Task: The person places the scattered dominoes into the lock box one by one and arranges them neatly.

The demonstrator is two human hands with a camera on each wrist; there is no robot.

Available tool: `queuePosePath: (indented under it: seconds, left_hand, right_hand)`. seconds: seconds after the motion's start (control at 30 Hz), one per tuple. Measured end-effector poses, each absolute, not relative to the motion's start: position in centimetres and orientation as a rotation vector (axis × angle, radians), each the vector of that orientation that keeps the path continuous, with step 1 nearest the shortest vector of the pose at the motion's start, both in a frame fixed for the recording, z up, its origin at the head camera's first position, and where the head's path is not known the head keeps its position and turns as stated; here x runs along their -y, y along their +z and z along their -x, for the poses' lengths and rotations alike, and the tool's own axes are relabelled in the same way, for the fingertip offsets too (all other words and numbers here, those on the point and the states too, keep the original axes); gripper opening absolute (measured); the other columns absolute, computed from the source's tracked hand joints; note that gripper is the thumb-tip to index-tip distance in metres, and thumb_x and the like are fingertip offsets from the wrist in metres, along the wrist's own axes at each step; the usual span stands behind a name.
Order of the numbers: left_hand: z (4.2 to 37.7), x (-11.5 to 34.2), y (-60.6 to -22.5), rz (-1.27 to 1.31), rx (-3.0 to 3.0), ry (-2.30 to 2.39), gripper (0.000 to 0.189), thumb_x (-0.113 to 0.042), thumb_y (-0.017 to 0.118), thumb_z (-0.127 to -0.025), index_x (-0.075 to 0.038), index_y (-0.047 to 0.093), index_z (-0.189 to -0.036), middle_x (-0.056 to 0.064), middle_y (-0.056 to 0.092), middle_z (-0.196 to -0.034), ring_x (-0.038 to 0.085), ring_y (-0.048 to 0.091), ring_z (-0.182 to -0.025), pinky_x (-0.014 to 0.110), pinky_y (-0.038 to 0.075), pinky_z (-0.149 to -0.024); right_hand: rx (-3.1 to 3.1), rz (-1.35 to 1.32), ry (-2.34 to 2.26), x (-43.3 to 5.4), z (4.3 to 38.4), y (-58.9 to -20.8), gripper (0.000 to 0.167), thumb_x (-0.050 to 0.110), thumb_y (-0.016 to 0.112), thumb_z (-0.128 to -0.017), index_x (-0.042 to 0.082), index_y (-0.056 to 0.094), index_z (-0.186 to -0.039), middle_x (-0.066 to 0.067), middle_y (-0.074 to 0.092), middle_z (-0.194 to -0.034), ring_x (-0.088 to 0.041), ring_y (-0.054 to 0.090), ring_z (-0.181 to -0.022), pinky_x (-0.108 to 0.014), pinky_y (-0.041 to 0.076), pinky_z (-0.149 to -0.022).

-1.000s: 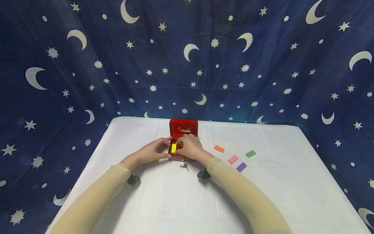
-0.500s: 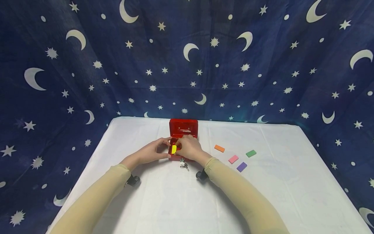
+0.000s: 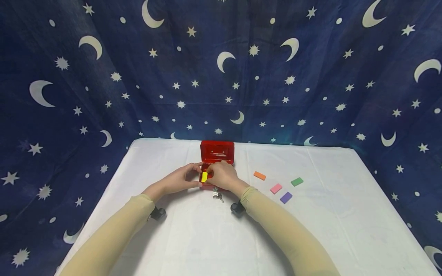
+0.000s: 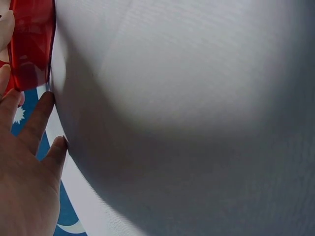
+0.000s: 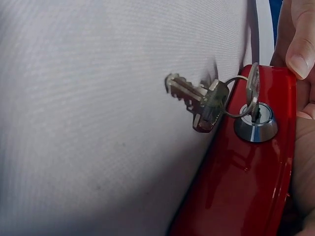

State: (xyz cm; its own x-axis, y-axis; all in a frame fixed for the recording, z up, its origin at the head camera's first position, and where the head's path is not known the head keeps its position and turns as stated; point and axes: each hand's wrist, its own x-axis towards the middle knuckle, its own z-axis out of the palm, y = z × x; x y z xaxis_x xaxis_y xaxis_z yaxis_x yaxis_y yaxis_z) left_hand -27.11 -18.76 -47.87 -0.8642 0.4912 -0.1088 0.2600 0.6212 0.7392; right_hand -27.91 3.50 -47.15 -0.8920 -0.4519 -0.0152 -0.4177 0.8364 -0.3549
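A small red cash box [image 3: 217, 151] stands near the back of the table with its lid up. My left hand [image 3: 176, 179] holds its left end, thumb at the front corner and fingers farther back; the left wrist view shows fingertips against its red side [image 4: 32, 44]. Inside the box, my right hand [image 3: 224, 177] pinches a yellow block [image 3: 204, 176] near the left wall. My right fingers hide much of the interior. A key with a spare on its ring [image 5: 197, 101] sits in the front lock [image 5: 256, 129].
Right of the box, orange [image 3: 259, 175], pink [image 3: 276, 188], purple [image 3: 286, 197] and green [image 3: 297, 181] blocks lie flat on the white-covered table [image 3: 197, 237]. A dark blue curtain [image 3: 221, 88] with moons and stars hangs behind.
My right hand has shifted slightly left and nearer, and the yellow block sits a little lower in the box. My left hand keeps its place.
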Motion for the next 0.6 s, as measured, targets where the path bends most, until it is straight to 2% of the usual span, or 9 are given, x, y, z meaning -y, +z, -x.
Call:
queuePosePath:
  seconds: [0.3,0.6]
  left_hand:
    - [27.06,18.77,-48.0,-0.61,-2.536,1.114,0.05,-0.045,0.084,-0.084,-0.027,0.056,-0.121,-0.008,0.038,-0.162,0.02,0.033,-0.15,0.06,0.021,-0.121]
    - [27.02,18.72,-47.81,-0.599,-2.538,1.106,0.051,-0.044,0.084,-0.083,-0.028,0.056,-0.122,-0.008,0.038,-0.162,0.021,0.034,-0.149,0.061,0.023,-0.12]
  right_hand:
    - [-2.911,0.698,-0.551,-3.49,27.86,-47.22,0.04,0.037,0.086,-0.081,0.019,0.078,-0.116,0.009,0.075,-0.103,-0.015,0.056,-0.099,-0.035,0.049,-0.091]
    - [-2.912,0.694,-0.547,-3.44,27.83,-47.15,0.041,0.039,0.086,-0.082,0.019,0.078,-0.117,0.009,0.076,-0.104,-0.016,0.056,-0.102,-0.036,0.048,-0.096]
